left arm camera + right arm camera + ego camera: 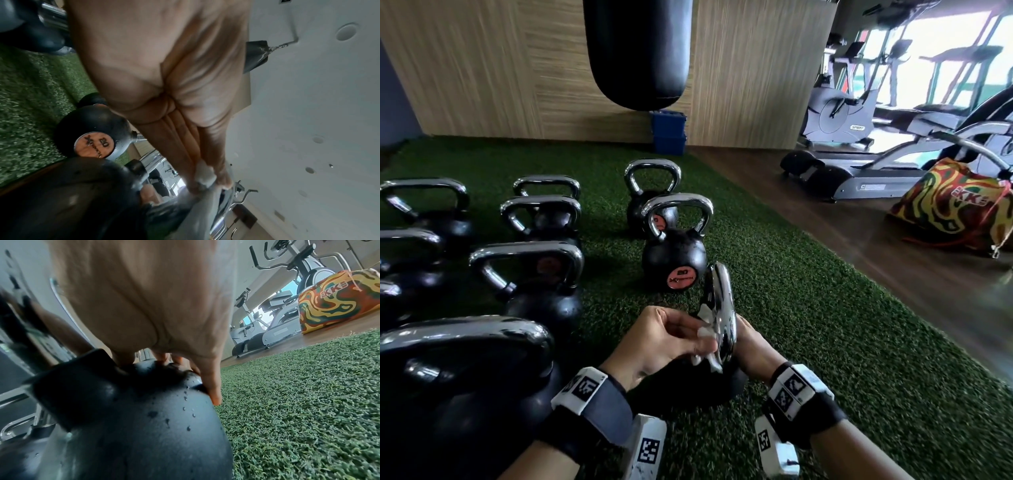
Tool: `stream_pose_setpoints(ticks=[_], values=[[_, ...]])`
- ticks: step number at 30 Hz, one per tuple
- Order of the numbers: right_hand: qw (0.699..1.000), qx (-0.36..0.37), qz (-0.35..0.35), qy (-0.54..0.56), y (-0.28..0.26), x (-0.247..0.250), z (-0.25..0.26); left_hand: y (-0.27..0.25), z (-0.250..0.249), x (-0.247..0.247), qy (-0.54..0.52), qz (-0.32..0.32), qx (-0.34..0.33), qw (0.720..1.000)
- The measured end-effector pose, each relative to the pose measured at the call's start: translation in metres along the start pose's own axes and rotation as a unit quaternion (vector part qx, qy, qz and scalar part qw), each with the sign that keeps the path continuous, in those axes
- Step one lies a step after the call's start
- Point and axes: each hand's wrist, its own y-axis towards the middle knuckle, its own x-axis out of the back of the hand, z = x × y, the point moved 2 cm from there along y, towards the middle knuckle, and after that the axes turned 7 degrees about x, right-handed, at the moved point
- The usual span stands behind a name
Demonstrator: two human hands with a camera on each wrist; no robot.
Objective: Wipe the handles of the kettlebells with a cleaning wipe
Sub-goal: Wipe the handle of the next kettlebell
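A black kettlebell [722, 383] stands on the green turf between my hands, its chrome handle [720, 308] edge-on to me. My left hand [709, 337] pinches a white cleaning wipe [705, 330] against the handle's left side; in the left wrist view the wipe [205, 177] is bunched at the fingertips. My right hand [751, 346] reaches round behind the handle. In the right wrist view its fingers [211, 386] curl over the top of the wet black ball [133, 418] beside the handle base.
Several more kettlebells [674, 260] with chrome handles stand ahead and to the left on the turf [825, 325]. A black punching bag [638, 51] hangs ahead over blue crates [669, 132]. A colourful bag [955, 212] and treadmills [859, 171] stand on the wood floor at right.
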Motion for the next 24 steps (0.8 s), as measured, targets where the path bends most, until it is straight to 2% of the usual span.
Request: stream_pose_setpoints(ticks=[9,14,16,17,19,21,22,24], values=[[0.999,0.001,-0.004,-0.042,-0.002,-0.001,-0.002,0.002,0.028,-0.002,0.108,-0.021,-0.02,0.994],[1.0,-0.02,0.011,0.017,-0.008,0.007,0.012,0.001,0.029,-0.001,0.106,-0.009,-0.027,0.994],[0.999,-0.02,0.015,-0.033,-0.01,0.021,0.014,0.0,0.022,0.004,0.084,-0.03,-0.036,0.995],[0.998,-0.023,-0.016,-0.053,-0.011,0.031,0.015,0.0,0.018,0.008,0.049,-0.053,-0.038,0.997],[0.987,-0.028,-0.148,-0.05,-0.016,0.056,0.024,0.001,0.008,0.014,-0.063,-0.088,-0.034,0.994],[0.963,0.014,-0.268,0.009,-0.024,0.08,0.044,0.002,-0.005,0.017,-0.148,-0.082,-0.035,0.985],[0.956,0.052,-0.287,0.043,-0.027,0.088,0.056,0.002,-0.013,0.017,-0.169,-0.072,-0.039,0.982],[0.957,0.137,-0.248,0.062,-0.033,0.096,0.083,0.002,-0.028,0.014,-0.197,-0.049,-0.045,0.978]])
